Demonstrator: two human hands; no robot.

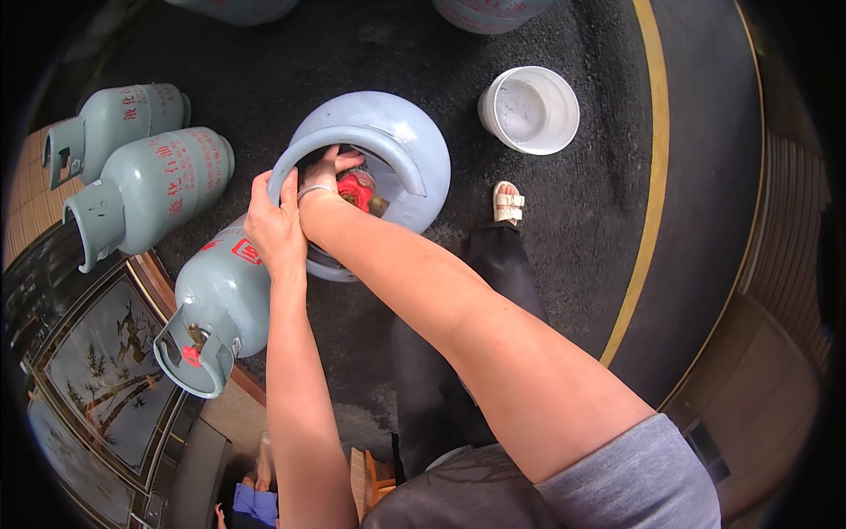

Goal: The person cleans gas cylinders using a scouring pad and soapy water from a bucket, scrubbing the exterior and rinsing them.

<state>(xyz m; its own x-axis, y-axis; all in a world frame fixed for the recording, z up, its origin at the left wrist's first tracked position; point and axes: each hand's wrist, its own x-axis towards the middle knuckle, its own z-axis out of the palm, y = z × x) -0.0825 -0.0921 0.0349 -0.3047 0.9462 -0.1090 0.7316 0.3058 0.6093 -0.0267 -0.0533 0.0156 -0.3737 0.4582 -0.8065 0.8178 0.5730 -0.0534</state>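
A light blue-grey gas cylinder [414,132] stands upright before me, with a ring-shaped collar at its top and a red valve handwheel [356,190] inside. My left hand [275,216] is closed round the left part of the collar rim, thumb on the inner side. Crossing over from the right, my right forearm leads to my right hand [324,170], which reaches inside the collar. Its visible fingers are stretched out and apart, close to the handwheel; the collar partly hides them. A thin bracelet [315,189] circles my right wrist.
Several grey cylinders lie on their sides at the left, the nearest [225,291] close to my left forearm. A white bucket [538,110] stands at the far right, beyond my sandalled foot [508,203]. A yellow line [654,167] runs along the dark ground. Another person [256,498] shows at lower left.
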